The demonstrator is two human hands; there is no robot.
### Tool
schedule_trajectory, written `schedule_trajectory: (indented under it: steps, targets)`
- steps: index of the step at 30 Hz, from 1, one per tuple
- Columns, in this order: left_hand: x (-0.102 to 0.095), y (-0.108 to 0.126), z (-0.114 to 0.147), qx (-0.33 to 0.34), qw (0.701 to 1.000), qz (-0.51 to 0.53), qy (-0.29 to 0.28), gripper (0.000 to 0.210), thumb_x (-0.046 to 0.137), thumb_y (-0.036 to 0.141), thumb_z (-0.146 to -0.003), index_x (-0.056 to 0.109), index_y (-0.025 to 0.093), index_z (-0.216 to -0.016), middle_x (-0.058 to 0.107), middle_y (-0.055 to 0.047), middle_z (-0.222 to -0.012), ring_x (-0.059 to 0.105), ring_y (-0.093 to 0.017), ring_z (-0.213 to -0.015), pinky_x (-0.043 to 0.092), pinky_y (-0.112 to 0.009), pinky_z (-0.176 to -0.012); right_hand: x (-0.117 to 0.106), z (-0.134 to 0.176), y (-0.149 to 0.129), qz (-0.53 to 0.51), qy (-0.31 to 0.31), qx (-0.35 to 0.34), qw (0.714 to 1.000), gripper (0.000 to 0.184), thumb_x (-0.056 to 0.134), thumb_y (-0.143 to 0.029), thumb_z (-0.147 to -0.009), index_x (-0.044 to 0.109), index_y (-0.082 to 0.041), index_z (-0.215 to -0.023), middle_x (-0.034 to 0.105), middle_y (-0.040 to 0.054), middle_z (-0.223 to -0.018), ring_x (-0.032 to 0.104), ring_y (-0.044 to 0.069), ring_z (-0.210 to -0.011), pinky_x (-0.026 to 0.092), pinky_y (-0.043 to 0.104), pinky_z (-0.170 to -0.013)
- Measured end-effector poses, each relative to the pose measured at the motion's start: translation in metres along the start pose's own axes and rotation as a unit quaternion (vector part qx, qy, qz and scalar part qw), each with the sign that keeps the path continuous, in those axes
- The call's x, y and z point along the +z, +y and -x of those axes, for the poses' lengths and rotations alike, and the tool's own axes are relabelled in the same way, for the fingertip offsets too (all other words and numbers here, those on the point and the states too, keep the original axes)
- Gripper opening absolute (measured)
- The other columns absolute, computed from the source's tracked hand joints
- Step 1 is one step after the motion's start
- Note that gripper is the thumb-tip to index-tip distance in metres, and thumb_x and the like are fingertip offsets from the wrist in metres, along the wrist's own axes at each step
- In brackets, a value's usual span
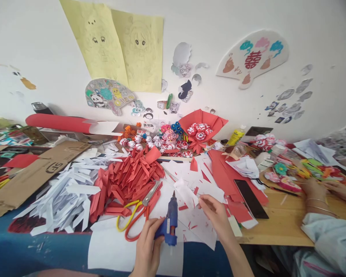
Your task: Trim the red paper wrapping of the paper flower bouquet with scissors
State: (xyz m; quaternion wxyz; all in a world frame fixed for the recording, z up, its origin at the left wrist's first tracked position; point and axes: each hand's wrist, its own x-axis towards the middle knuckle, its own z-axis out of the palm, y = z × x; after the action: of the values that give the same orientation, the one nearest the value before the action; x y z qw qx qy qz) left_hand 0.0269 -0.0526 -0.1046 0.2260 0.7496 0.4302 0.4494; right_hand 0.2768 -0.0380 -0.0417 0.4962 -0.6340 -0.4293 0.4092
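My left hand [148, 239] is wrapped round the handle of a blue hot glue gun [172, 218], its nozzle pointing away from me. My right hand [215, 216] pinches the edge of a small white piece of paper [187, 193], just right of the nozzle. Whether nozzle and paper touch, I cannot tell. Left of the glue gun lie scissors with yellow and orange handles [129, 227]. Beneath both hands are white sheets [115, 246] scattered with red scraps. A heap of folded red paper strips [127, 177] rises beyond the scissors.
White paper strips [66, 188] pile up at the left beside a cardboard piece [37, 169]. A black phone [251, 198] rests on red paper at the right. Another person's hand [314, 192] works at the far right. A red paper bouquet [202, 129] stands by the wall.
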Motion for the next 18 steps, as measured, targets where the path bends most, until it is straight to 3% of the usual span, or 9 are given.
schedule_trajectory:
  steps: [6,11,18]
  targets:
    - [0.007,0.011,0.005,-0.007,0.996,0.086,-0.012,0.033,0.040,0.025,-0.097,0.055,0.022,-0.127,0.059,-0.013,-0.113,0.059,-0.024,-0.105,0.052,-0.037,-0.086,0.012,-0.004,-0.003,0.001,-0.037,-0.004,0.999,0.036,0.064,-0.054,-0.080,0.064,-0.019,-0.088,0.062,0.0026,-0.077,0.055,0.016,-0.069,0.040,0.025,-0.058]
    - [0.007,0.017,0.005,0.005,0.992,0.124,-0.017,0.035,0.037,0.035,-0.099,0.054,0.024,-0.127,0.059,-0.012,-0.111,0.059,-0.023,-0.101,0.052,-0.035,-0.083,0.010,-0.004,-0.005,0.022,-0.050,-0.027,0.998,0.030,0.062,-0.050,-0.083,0.064,-0.020,-0.088,0.060,0.0007,-0.079,0.053,0.015,-0.073,0.041,0.025,-0.066]
    - [0.004,0.020,0.002,-0.003,0.989,0.147,-0.012,0.034,0.038,0.035,-0.099,0.056,0.024,-0.126,0.059,-0.012,-0.108,0.059,-0.022,-0.097,0.050,-0.033,-0.081,0.007,-0.002,-0.009,0.034,-0.071,-0.036,0.996,0.027,0.060,-0.047,-0.086,0.063,-0.021,-0.089,0.060,-0.0003,-0.079,0.053,0.014,-0.073,0.041,0.024,-0.067]
